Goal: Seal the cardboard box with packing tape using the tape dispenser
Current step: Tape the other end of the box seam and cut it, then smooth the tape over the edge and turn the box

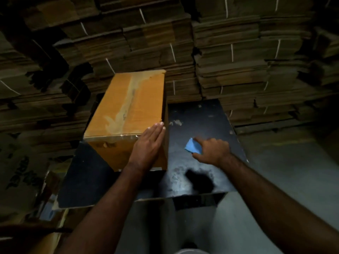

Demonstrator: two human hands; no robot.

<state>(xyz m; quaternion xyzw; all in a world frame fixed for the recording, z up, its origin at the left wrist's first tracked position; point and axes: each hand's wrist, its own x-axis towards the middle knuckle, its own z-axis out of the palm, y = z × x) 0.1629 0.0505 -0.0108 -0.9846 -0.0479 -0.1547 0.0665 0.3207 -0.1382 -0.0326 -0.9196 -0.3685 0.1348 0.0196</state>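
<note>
Steadying the brown cardboard box (126,107) on the black worktop (201,125), tape strip already along its top seam.
Left hand (146,145) presses flat-fingered on the near corner; right hand (211,149) curls around a small blue object (192,146), perhaps the dispenser. Next, I'd say: tape the remaining edges.

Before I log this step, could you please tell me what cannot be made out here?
Head view:
- Blue object: mostly covered by the right hand; unidentifiable.
- Cardboard box: near right corner hidden under the left hand.
- Tape on the box's near top edge: blurred.
</note>
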